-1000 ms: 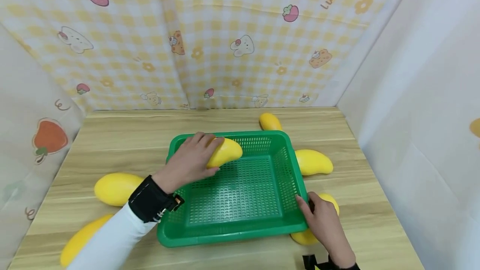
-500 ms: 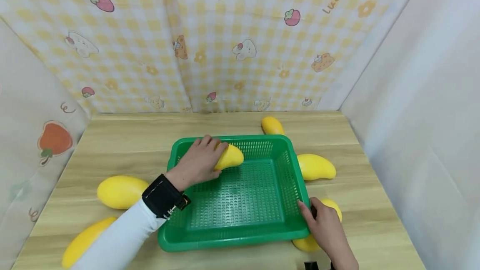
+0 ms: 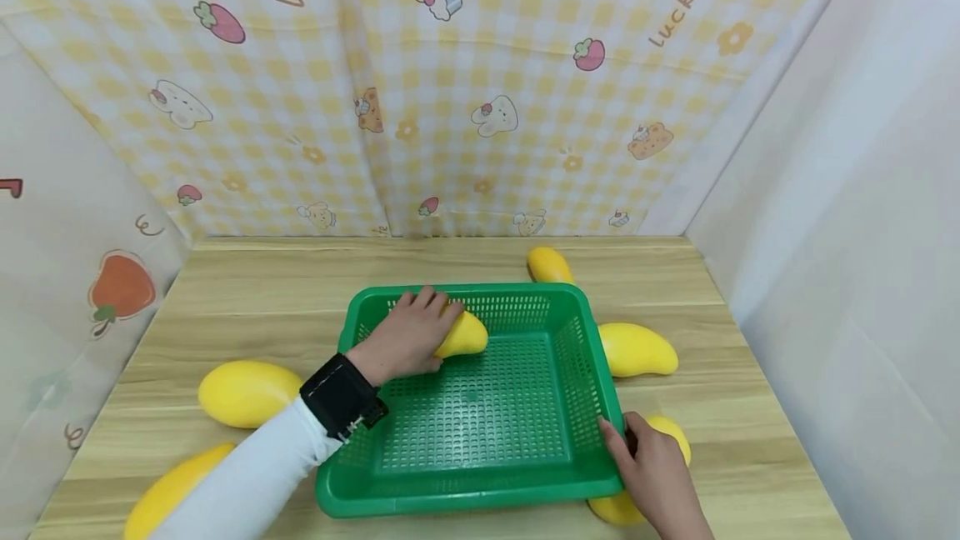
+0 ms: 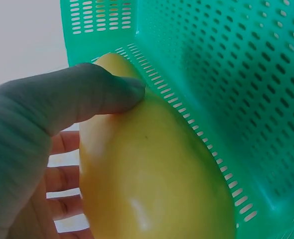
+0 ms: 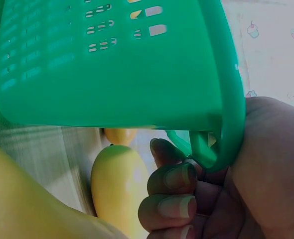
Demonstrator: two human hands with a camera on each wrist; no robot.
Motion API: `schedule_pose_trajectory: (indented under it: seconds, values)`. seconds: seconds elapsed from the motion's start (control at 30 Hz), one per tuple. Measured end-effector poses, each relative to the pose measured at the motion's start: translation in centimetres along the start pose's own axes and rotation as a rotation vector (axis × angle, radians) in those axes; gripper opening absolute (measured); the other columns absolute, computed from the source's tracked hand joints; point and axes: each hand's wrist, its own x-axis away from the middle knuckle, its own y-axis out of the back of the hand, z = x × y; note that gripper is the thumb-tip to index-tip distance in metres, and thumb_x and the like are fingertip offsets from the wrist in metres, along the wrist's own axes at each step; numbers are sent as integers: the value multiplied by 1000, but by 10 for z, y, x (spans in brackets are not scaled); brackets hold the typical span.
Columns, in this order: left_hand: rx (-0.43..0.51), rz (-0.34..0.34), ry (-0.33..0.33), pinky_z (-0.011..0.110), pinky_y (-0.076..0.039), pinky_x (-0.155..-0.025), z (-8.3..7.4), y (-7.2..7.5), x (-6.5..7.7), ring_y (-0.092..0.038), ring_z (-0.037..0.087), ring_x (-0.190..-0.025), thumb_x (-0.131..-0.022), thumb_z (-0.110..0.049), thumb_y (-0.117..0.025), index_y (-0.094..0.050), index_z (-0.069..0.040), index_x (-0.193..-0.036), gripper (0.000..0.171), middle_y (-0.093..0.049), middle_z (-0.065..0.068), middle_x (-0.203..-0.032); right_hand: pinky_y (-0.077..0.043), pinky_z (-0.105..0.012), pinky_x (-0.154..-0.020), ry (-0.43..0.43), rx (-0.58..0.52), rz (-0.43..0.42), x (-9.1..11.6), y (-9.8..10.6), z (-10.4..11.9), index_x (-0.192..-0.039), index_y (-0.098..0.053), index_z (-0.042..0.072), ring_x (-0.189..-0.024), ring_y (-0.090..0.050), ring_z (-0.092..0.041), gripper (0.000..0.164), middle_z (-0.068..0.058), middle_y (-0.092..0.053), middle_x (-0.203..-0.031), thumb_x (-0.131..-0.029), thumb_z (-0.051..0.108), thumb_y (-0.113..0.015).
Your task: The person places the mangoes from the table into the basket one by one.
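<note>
My left hand (image 3: 408, 336) grips a yellow mango (image 3: 467, 335) inside the green plastic basket (image 3: 472, 500), near its back left corner. In the left wrist view the thumb lies across the mango (image 4: 152, 169) and the other fingers curl behind it. Whether the mango touches the basket floor I cannot tell. At the basket's right side, my right hand (image 3: 654, 465) holds the rim near the front corner. The right wrist view has its fingers (image 5: 172, 206) curled under that rim (image 5: 229, 89). Beneath and beside this hand lies another mango (image 3: 618, 509), partly hidden.
Two mangoes lie left of the basket, one farther back (image 3: 247, 394) and one (image 3: 176, 490) partly behind the left sleeve. A mango (image 3: 637, 350) sits right of the basket, another (image 3: 550, 265) behind it. A checked cloth (image 3: 450, 90) hangs behind the wooden table (image 3: 300, 265).
The head view has tilted up, so everything sits lower in it. My left hand has brought the mango slightly deeper into the basket. The right hand keeps its hold on the rim.
</note>
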Motion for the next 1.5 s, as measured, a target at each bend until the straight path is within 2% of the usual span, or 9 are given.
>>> schedule_pose_trajectory:
  seconds: [0.27,0.53,0.73,0.87,1.07,1.27,1.5]
  values:
    - [18,-33,-12,49,-42,-77,2,-12,0,-47,33,-102,-59,-33,-91,-51,-6,-125,81,-51,15,-112,-35,-23,-48,0,15,-16,1,0,1,-84,-58,6,-51,-42,-12,33,2,-42,-57,-98,35,-53]
    - [-29,49,-10,52,-46,-82,0,-29,1,-49,33,-108,-63,-31,-88,-49,-6,-130,81,-51,15,-119,-35,-23,-47,2,19,-16,2,0,1,-84,-58,6,-51,-41,-12,33,2,-42,-57,-98,36,-53]
    - [-63,61,-18,50,-47,-82,-2,-39,3,-49,33,-110,-65,-29,-86,-51,-6,-127,74,-51,16,-119,-34,-23,-47,1,23,-19,2,0,1,-83,-58,6,-51,-40,-12,34,2,-41,-57,-98,36,-52]
    - [-65,63,-5,50,-46,-82,-3,-40,4,-48,35,-111,-66,-28,-86,-52,-6,-125,72,-50,18,-122,-34,-23,-47,-2,20,-17,1,0,2,-82,-57,7,-51,-41,-12,34,1,-40,-56,-98,37,-53]
    - [-49,90,16,50,-45,-87,-2,-40,4,-46,34,-116,-68,-28,-85,-49,-4,-131,77,-46,17,-128,-34,-23,-47,16,28,-24,0,0,2,-81,-57,7,-50,-40,-12,33,2,-40,-56,-98,35,-54]
    - [16,115,29,50,-44,-91,0,-36,6,-44,34,-118,-68,-30,-87,-44,-5,-138,86,-45,16,-130,-34,-23,-47,33,28,-29,1,0,1,-82,-57,7,-50,-40,-11,33,2,-40,-56,-98,36,-53]
    - [111,125,53,55,-41,-93,2,-29,9,-41,37,-124,-69,-27,-87,-41,-5,-141,89,-45,16,-132,-35,-23,-47,32,23,-32,1,-1,-1,-83,-58,6,-51,-41,-11,31,2,-42,-56,-98,33,-54]
